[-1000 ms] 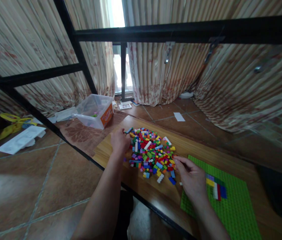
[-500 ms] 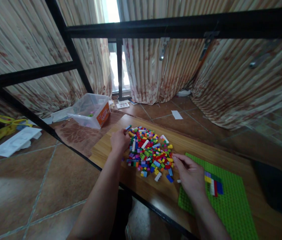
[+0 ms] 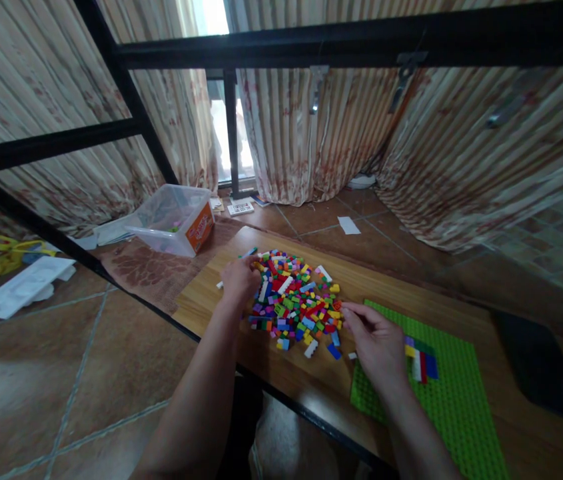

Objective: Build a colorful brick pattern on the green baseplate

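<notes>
A heap of small, many-coloured toy bricks (image 3: 294, 300) lies on the wooden table. At its left edge is my left hand (image 3: 240, 280), index finger stretched over the bricks and the other fingers partly hidden. Just beyond that hand rests a blue-green brick (image 3: 248, 253), and a small white brick (image 3: 220, 285) is on its left. My right hand (image 3: 378, 340) hovers over the left part of the green baseplate (image 3: 456, 413), thumb and index finger pinched at the heap's right edge. What they pinch is too small to make out. Joined bricks (image 3: 425, 365) sit on the baseplate beside the right wrist.
A dark flat object (image 3: 541, 367) lies at the table's right end. Past the left end, a clear plastic bin (image 3: 168, 223) with an orange label stands on a brown mat (image 3: 136, 267). Black metal bars (image 3: 281, 50) cross in front of the curtains.
My left index finger has stretched out over the heap, and a white brick now shows left of that hand. My right hand keeps its pinch. The whole view has shifted slightly.
</notes>
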Tool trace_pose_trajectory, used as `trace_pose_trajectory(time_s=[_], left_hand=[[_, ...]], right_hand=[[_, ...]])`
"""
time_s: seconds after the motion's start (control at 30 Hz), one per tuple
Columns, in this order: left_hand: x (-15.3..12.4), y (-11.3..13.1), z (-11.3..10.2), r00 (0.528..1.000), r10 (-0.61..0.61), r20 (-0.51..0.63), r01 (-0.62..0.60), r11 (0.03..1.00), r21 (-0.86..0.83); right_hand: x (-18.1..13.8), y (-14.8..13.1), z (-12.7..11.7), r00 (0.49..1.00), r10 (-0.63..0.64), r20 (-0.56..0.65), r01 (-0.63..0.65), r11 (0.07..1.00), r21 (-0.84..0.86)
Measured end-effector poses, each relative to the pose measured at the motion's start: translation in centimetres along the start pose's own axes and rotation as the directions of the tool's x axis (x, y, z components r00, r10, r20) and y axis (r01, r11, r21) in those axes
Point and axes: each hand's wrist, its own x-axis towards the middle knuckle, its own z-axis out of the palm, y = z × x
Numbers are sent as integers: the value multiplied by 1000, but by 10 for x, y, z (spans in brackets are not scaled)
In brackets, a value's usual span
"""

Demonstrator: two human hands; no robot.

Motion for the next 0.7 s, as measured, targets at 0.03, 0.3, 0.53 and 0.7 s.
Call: trace_pose_trajectory(time_s=[0.03,0.3,0.53,0.7], left_hand=[[0,1,0,1000,1,-3,-1,1000,-3],[10,-2,3,1000,-17,22,18,998,-55],[11,1,-2,997,-63,-34,57,989,-139],[-4,25,-15,994,21,-108,-73,860,-504]], right_hand=[[0,0,0,1000,-4,-1,4,1000,3],[-4,-5,3,998,-49,27,49,999,-6],[-7,-8,1,993,-109,45,109,994,-11],[-11,-13,-8,988,-149,31,150,988,-29]])
